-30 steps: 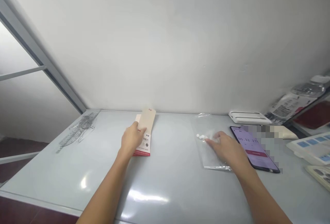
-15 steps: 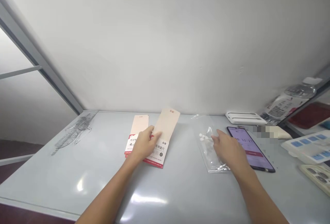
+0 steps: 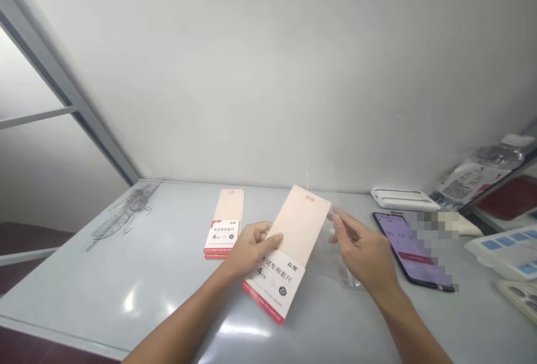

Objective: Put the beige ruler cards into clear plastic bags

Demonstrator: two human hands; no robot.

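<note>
A cream ruler-set packet (image 3: 300, 224) with a white label and a red bottom edge is tilted above the table, gripped by my left hand (image 3: 254, 249) with the thumb on its front. Similar packets (image 3: 229, 207) lie stacked just left of that hand. My right hand (image 3: 367, 252) is closed in a pinch beside the packet's upper right corner. What its fingertips hold is blurred and too small to name. Under this hand lies a clear plastic bag (image 3: 350, 280), partly covered by the packet and fingers.
Right of my right hand lies a phone (image 3: 409, 246) with a timer on its screen. Behind it are a white flat device (image 3: 403, 199) and a plastic bottle (image 3: 474, 171). A case with blue compartments (image 3: 507, 244) is at the right. A wall (image 3: 268, 73) rises behind the table.
My left hand has lifted the packet away from the stack, rightward and toward me. My right hand has moved left from the bag to the packet's upper corner.
</note>
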